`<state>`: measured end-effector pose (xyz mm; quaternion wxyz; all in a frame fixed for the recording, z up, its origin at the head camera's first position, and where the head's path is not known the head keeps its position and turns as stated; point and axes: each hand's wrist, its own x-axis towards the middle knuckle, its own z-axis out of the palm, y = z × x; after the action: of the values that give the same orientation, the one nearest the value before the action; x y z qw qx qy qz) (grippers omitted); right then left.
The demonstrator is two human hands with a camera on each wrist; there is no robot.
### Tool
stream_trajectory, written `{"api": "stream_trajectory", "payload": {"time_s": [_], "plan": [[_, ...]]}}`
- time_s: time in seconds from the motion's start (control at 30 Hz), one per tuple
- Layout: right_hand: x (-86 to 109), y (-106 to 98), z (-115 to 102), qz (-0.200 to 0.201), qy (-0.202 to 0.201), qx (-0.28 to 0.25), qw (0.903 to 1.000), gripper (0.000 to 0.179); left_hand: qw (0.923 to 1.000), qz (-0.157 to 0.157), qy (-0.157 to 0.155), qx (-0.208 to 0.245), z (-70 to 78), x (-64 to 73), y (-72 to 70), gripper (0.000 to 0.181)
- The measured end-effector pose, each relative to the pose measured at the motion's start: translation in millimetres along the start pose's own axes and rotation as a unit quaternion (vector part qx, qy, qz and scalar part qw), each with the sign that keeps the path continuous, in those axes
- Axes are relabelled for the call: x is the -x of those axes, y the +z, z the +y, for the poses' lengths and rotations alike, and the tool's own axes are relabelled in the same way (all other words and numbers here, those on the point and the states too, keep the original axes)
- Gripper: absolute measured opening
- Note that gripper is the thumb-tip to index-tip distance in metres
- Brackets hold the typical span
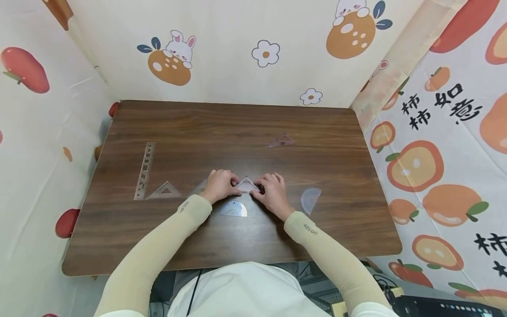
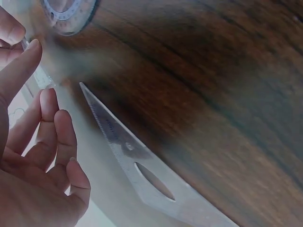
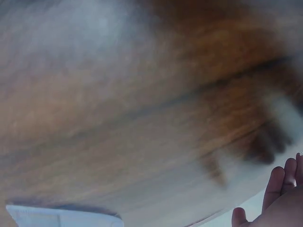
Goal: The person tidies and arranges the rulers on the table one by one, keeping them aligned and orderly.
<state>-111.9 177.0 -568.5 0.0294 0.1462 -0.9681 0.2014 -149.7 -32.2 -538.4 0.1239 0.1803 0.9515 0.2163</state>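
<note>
A small clear set square (image 1: 246,185) is held in front of the body at the middle of the table, its peak pointing away. At its left corner, the left hand (image 1: 222,185) pinches it between thumb and finger. The right hand (image 1: 273,193) grips the opposite corner the same way. In the left wrist view the left hand (image 2: 40,161) has its other fingers loosely bent. Only part of the right hand (image 3: 281,201) shows in the right wrist view. Just nearer the body lies a clear half-round protractor (image 1: 233,209). Another set square (image 2: 156,175) lies beside the left hand.
Left on the brown table (image 1: 317,237) are a long stencil ruler (image 1: 144,171) and a clear triangle (image 1: 165,191). A bluish protractor (image 1: 310,199) lies right of the right hand. Farther back is a pinkish set square (image 1: 282,140). Printed sheets hang around the table.
</note>
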Motion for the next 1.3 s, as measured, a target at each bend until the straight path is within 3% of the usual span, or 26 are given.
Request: {"api": "stream_trajectory", "payload": {"time_s": [0.27, 0.43, 1.07, 1.3], "plan": [[0.8, 3, -3, -0.014, -0.002, 0.006, 0.9999, 0.034, 0.9997, -0.018, -0.008, 0.011, -3.7, 3.4, 1.9, 0.034], [3.2, 5, -3, -0.008, -0.001, 0.011, 0.9999, 0.035, 0.9999, -0.011, 0.003, 0.011, -5.1, 4.2, 2.6, 0.033], [2.4, 11, -3, 0.016, -0.018, 0.01, 0.9997, 0.035, 0.9991, -0.041, 0.008, -0.006, -7.9, -1.9, -6.7, 0.031], [4.3, 10, -6, 0.0, -0.009, 0.003, 1.0, 0.035, 0.9984, -0.055, 0.008, -0.003, -10.0, -1.1, -7.5, 0.031]]}}
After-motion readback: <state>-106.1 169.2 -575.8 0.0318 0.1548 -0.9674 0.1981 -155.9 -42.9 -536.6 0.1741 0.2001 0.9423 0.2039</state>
